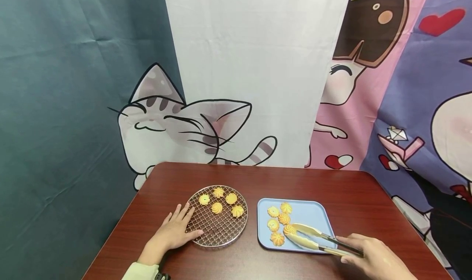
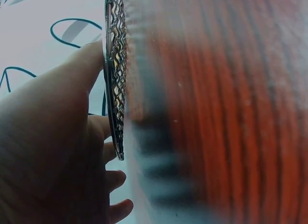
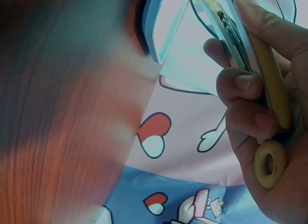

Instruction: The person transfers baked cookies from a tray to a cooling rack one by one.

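Note:
My left hand (image 1: 174,231) rests at the left rim of a round wire rack (image 1: 218,232), its fingers spread and mostly straight. Several piped butter cookies (image 1: 216,208) lie on the rack's far half. In the head view, my right hand (image 1: 373,253) holds a pair of tongs (image 1: 309,231) with pale yellow tips. Those tips reach over a blue tray (image 1: 311,210) and stand on either side of a swirled cookie (image 1: 289,230); whether they squeeze it I cannot tell. More cookies (image 1: 277,239) lie on the tray's left side. The right wrist view shows fingers curled round the tongs' handle (image 3: 272,84).
Rack and tray stand side by side on a reddish-brown wooden table (image 1: 228,173), with a gap between them. Behind the table hangs a cloth backdrop (image 1: 258,67) with cartoon drawings. A dark wristband (image 1: 162,276) shows on the left wrist.

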{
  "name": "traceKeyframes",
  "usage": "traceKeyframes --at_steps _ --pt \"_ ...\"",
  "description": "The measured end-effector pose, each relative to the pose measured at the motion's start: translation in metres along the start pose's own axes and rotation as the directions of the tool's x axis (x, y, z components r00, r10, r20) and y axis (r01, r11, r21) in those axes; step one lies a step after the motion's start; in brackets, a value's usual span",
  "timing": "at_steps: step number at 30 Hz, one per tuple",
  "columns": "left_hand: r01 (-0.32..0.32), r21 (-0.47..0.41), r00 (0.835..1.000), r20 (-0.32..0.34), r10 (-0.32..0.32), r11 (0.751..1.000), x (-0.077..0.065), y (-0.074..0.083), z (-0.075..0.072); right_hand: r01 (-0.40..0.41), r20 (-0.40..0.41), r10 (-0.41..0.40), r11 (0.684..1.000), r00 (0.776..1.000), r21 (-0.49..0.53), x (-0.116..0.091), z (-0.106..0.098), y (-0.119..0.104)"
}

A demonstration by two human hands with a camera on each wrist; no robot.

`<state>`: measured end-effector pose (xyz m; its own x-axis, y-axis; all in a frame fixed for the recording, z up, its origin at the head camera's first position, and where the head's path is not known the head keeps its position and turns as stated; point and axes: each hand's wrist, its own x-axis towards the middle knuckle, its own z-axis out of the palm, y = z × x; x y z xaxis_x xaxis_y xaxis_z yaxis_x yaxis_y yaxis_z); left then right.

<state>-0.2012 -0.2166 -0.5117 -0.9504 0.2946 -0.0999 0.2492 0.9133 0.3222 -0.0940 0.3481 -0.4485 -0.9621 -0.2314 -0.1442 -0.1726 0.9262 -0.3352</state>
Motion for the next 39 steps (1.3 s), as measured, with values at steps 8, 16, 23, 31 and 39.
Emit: traceKeyframes --at_steps 8,16,23,31,39 --pt "-0.003 0.007 1.000 -0.006 0.003 1.000 -0.001 0.000 0.001 -0.012 -0.033 0.011 0.999 0.999 -0.046 -0.002 0.000 -0.001" --pt "0.003 0.005 1.000 0.005 -0.003 1.000 -0.002 0.000 0.001 -0.059 -0.047 0.056 0.997 0.997 -0.047 0.000 0.000 -0.006" --pt "-0.003 -0.001 1.000 -0.004 0.003 1.000 -0.002 0.001 0.001 -0.020 -0.103 0.014 0.998 0.995 -0.059 0.000 -0.002 -0.013" --pt "-0.002 -0.007 1.000 -0.004 0.002 1.000 -0.003 0.002 -0.001 0.086 -0.171 -0.094 0.995 0.981 -0.051 0.004 -0.002 -0.020" --pt "0.003 -0.006 1.000 0.001 -0.003 1.000 -0.004 0.001 0.000 0.114 -0.244 -0.124 0.992 0.962 -0.053 0.011 -0.003 -0.029"
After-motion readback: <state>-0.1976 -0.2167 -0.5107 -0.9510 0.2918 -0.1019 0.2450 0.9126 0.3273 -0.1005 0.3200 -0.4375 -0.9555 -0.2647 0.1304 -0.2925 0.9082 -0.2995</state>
